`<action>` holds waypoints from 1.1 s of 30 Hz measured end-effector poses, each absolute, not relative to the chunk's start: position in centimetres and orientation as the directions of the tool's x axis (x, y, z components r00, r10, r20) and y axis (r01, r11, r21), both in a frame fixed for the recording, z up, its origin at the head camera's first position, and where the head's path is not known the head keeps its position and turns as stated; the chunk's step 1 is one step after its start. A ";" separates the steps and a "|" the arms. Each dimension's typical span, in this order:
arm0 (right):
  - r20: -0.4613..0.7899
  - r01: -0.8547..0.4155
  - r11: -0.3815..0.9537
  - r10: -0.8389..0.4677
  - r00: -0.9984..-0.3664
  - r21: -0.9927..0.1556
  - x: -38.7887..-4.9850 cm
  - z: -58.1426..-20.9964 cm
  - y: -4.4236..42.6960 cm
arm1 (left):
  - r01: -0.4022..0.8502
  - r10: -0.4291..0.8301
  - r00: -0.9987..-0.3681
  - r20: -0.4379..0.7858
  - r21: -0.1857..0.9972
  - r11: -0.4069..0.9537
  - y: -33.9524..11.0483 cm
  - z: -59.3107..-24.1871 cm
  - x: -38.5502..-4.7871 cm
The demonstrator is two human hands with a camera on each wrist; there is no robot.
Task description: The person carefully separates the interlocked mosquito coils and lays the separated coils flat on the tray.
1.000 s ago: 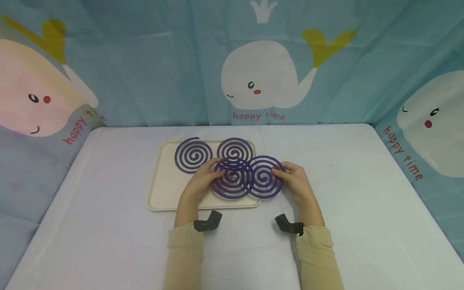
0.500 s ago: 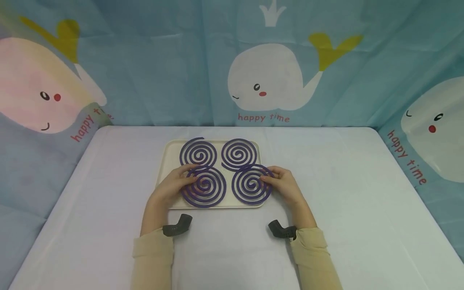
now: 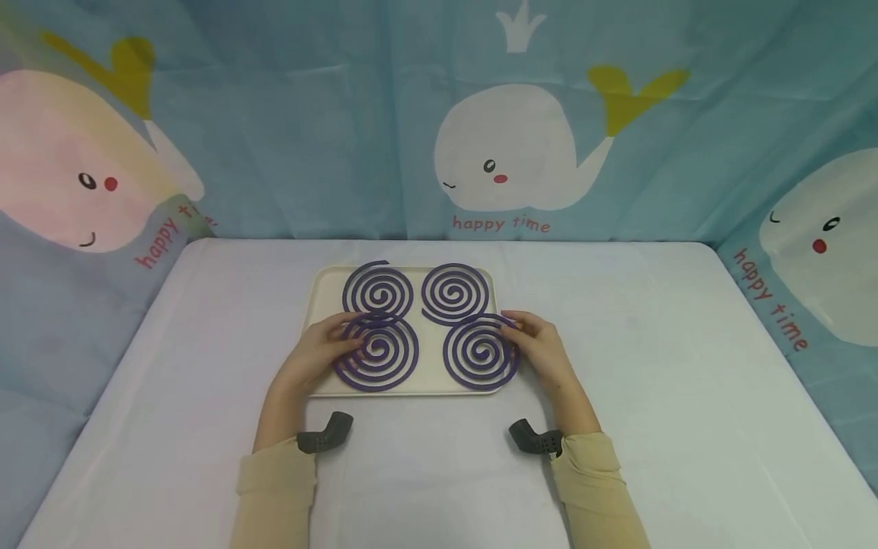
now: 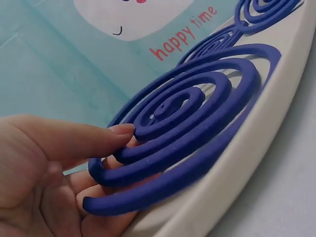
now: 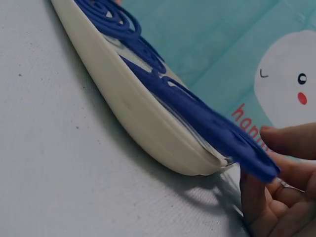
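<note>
A purple-blue mosquito coil is in my left hand, its outer rings between the thumb above and the fingers beneath. In the left wrist view this coil lies tilted over the tray's front left. My right hand holds the right edge of another mosquito coil at the tray's front right. The right wrist view shows that coil tilted, its near end sticking out past the tray rim, with fingers beneath and the thumb close above. Two more coils, back left and back right, lie on the tray.
The cream tray stands on a white-covered table. Behind the table hangs a blue curtain printed with whales. The front left coil overlaps the back left one in the head view. Black camera mounts sit on both wrists.
My left hand has carried its coil left, from beside the right-hand coil to the tray's front left. The right hand's coil has shifted slightly left and down, onto the front right.
</note>
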State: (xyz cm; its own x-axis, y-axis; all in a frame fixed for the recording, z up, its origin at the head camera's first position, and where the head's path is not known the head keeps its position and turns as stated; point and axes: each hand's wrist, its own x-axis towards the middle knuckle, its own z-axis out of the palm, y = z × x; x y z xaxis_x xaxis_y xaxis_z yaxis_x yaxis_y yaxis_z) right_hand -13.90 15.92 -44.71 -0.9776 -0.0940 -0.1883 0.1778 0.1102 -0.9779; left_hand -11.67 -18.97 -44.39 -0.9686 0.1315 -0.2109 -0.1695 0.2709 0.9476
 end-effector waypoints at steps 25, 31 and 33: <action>-0.066 0.047 0.193 -0.090 -0.994 -0.980 -13.9 -44.4 15.6 | -0.205 -0.047 -0.978 -0.204 0.882 0.424 -20.0 -43.8 -11.3; -0.069 0.046 0.202 -0.109 -0.992 -0.978 -13.9 -44.6 15.9 | -0.210 -0.068 -0.978 -0.199 0.900 0.382 -20.2 -43.8 -11.2; -0.086 0.063 0.203 -0.108 -0.990 -0.977 -14.0 -44.7 16.1 | -0.197 -0.075 -0.980 -0.182 0.902 0.384 -20.4 -43.7 -11.1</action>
State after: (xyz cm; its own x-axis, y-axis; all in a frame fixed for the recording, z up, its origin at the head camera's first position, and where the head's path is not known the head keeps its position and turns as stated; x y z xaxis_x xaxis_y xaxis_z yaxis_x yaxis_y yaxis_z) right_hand -13.97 16.09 -44.73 -0.9904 -0.1082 -0.0865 0.0632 0.2028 -0.9772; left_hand -11.11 -20.39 -43.74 -0.9805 -0.0755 -0.1816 -0.1967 0.3844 0.9020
